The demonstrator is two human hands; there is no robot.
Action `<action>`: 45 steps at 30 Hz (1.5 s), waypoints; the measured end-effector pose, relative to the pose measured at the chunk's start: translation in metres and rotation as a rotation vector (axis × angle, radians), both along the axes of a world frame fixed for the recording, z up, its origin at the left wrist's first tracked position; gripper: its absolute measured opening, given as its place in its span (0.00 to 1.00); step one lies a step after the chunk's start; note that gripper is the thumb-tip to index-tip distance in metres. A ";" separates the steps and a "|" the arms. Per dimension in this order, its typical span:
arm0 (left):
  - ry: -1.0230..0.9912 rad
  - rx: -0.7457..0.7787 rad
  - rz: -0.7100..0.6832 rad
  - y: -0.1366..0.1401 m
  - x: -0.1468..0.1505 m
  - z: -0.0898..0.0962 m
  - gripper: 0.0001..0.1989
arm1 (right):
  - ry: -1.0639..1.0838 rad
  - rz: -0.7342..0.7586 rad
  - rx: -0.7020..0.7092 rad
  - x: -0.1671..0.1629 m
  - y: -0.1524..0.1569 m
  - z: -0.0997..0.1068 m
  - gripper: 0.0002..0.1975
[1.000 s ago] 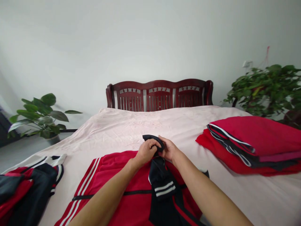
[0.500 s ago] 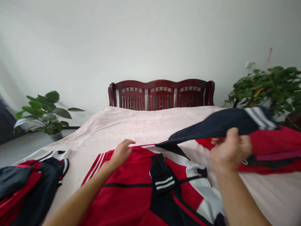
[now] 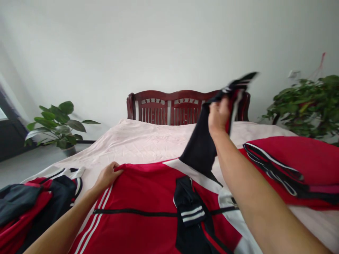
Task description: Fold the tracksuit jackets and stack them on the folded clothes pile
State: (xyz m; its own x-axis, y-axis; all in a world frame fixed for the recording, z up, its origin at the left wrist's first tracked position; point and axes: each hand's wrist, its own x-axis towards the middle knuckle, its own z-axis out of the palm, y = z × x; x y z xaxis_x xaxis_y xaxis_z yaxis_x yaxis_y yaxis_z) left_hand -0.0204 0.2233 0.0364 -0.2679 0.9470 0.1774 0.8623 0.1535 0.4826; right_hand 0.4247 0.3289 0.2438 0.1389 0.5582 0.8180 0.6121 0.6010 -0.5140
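Observation:
A red, white and navy track jacket [image 3: 143,188] lies spread on the bed in front of me. One dark sleeve with white-striped cuff [image 3: 192,210] is folded across its middle. My left hand [image 3: 109,174] pinches the jacket's far left corner, beside the white side stripes. Raised above the bed, my right hand [image 3: 219,114] is closed round the other dark sleeve [image 3: 200,141], which stretches up from the jacket's far edge. That sleeve's end is blurred and flops over beyond my fingers.
Folded red clothes [image 3: 288,155] with dark, white-edged trim are stacked on the right. At the left lies a loose heap of clothes [image 3: 57,192]. The pink bedsheet [image 3: 148,141] reaches a carved wooden headboard [image 3: 182,95]. Potted plants [image 3: 62,121] flank the bed.
My right hand has swung the sleeve up and leftward from over the folded stack. My left hand has moved left and closed on the jacket's corner. The view has shifted slightly.

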 end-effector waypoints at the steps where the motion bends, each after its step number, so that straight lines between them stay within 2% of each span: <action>1: 0.016 0.021 0.055 0.003 -0.003 0.001 0.12 | 0.007 0.044 -0.138 -0.009 0.018 0.001 0.34; 2: 0.039 0.027 0.100 0.006 -0.005 0.001 0.13 | -0.048 0.087 -0.240 -0.018 0.029 -0.005 0.35; 4: 0.091 -0.009 0.159 0.008 -0.006 -0.003 0.17 | -0.260 0.101 -0.333 -0.030 0.027 -0.039 0.31; 6: 0.125 -0.092 0.189 0.006 -0.005 -0.013 0.25 | -0.472 0.040 -0.396 -0.030 0.001 -0.095 0.26; 8: 0.125 -0.148 0.223 0.001 -0.005 -0.023 0.34 | -0.694 -0.043 -0.558 -0.018 -0.035 -0.158 0.26; 10: 0.107 -0.167 0.227 -0.005 -0.008 -0.030 0.40 | -0.822 -0.133 -0.732 0.003 -0.065 -0.210 0.27; 11: 0.097 -0.166 0.217 -0.008 -0.011 -0.031 0.41 | -0.840 -0.178 -0.798 0.014 -0.076 -0.228 0.27; 13: 0.084 -0.163 0.203 -0.014 -0.017 -0.032 0.40 | -0.867 -0.214 -0.846 0.034 -0.088 -0.247 0.27; 15: 0.080 -0.169 0.218 -0.020 -0.022 -0.029 0.37 | -0.890 -0.207 -0.852 0.046 -0.094 -0.248 0.26; 18: 0.111 -0.190 0.239 -0.030 -0.024 -0.023 0.34 | -0.918 -0.234 -0.829 0.049 -0.104 -0.234 0.25; 21: 0.298 -0.167 0.242 -0.046 -0.009 -0.016 0.33 | -0.883 -0.260 -0.718 0.036 -0.125 -0.215 0.20; 23: 0.419 -0.101 0.162 -0.063 0.010 -0.013 0.31 | -0.798 -0.192 -0.714 0.022 -0.142 -0.206 0.20; 27: 0.438 -0.011 -0.127 -0.111 0.053 -0.022 0.27 | -0.570 0.020 -0.898 -0.007 -0.167 -0.204 0.18; 30: 0.386 -0.007 -0.303 -0.151 0.070 -0.035 0.28 | -0.399 0.146 -0.925 -0.017 -0.181 -0.209 0.19; 32: 0.357 0.000 -0.347 -0.175 0.072 -0.041 0.29 | -0.283 0.271 -0.890 -0.018 -0.194 -0.209 0.16; 34: 0.313 0.015 -0.357 -0.195 0.072 -0.041 0.27 | -0.196 0.401 -0.816 -0.016 -0.213 -0.205 0.15; 37: 0.143 0.039 -0.410 -0.219 0.086 -0.031 0.24 | -0.123 0.513 -0.770 -0.016 -0.249 -0.194 0.15; 39: -0.031 0.044 -0.482 -0.229 0.111 -0.021 0.30 | -0.104 0.551 -0.789 -0.020 -0.271 -0.190 0.15; 42: -0.253 0.056 -0.603 -0.236 0.166 -0.011 0.47 | -0.092 0.606 -0.832 -0.024 -0.295 -0.190 0.16; 44: -0.318 0.094 -0.653 -0.234 0.200 -0.012 0.49 | -0.058 0.661 -0.876 -0.023 -0.304 -0.194 0.19; 45: -0.325 0.116 -0.667 -0.231 0.214 -0.014 0.46 | -0.042 0.690 -0.906 -0.020 -0.308 -0.196 0.21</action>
